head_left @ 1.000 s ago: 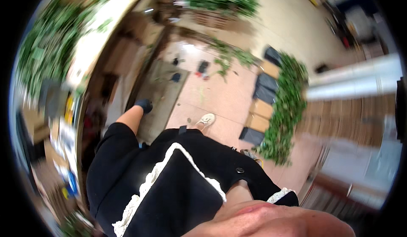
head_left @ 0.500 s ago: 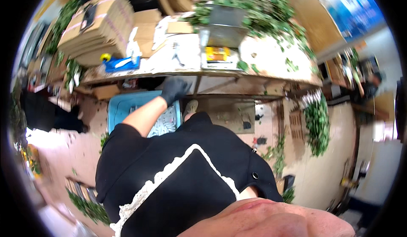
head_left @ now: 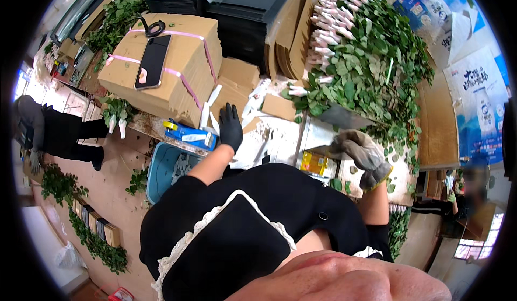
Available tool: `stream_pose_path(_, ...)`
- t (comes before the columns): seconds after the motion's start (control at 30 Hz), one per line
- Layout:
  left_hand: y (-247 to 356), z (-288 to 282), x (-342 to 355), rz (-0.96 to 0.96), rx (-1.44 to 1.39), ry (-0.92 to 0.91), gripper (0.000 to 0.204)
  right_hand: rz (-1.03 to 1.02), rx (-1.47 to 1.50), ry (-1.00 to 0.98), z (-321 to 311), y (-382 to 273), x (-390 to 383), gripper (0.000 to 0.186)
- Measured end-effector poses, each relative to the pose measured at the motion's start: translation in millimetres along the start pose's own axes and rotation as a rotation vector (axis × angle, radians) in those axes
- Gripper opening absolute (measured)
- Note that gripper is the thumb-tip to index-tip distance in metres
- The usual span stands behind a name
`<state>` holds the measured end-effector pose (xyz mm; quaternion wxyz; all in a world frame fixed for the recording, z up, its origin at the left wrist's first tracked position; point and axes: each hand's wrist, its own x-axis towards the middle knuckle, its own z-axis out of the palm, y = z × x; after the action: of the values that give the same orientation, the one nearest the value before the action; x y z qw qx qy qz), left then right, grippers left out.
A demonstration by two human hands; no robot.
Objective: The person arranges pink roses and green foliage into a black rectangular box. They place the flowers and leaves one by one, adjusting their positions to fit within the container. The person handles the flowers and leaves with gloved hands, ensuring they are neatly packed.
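My left hand [head_left: 230, 128], in a black glove, lies with fingers stretched out over the worktable, beside loose white paper strips [head_left: 253, 107] and a piece of brown cardboard [head_left: 239, 74]. My right hand [head_left: 360, 154], in a worn grey-beige work glove, hovers over the table's right part with its fingers curled together. What those fingers hold, if anything, I cannot make out. Just beyond it stands a grey metal piece [head_left: 342, 117], blurred. Below and left of the right glove is a yellow packet [head_left: 314, 163]. A blue tape dispenser [head_left: 189, 135] sits left of my left hand.
A strapped cardboard stack [head_left: 177, 48] carries a phone [head_left: 153, 61]. Leafy stems with pale wrapped heads [head_left: 350, 58] pile up at the back right. Under the table's front edge stands a blue bin [head_left: 159, 174] with pale scraps. Another person [head_left: 64, 131] stands at the left.
My left hand has come up from over the blue bin onto the tabletop, its fingers now spread. My right hand, unseen before, has come into view. The view has shifted closer over the table.
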<state>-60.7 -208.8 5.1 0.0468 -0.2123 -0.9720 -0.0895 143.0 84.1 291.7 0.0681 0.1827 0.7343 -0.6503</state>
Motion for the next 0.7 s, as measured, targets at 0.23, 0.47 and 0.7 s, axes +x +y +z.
stream_pose_path(0.23, 6, -3, -36, -0.141, -0.099, -0.044, 0.063, -0.834, -0.905, -0.160, 59, -120, 183, 0.035)
stream_pose_path(0.47, 10, 8, -37, -0.007, -0.068, 0.077, 0.062, -1.318, -1.155, 0.245, 228, -274, 346, 0.036)
stream_pose_path(0.7, -5, 20, -59, -0.068, 0.009, -0.015, 0.073, -1.027, -1.244, -0.071, 254, -276, 343, 0.028)
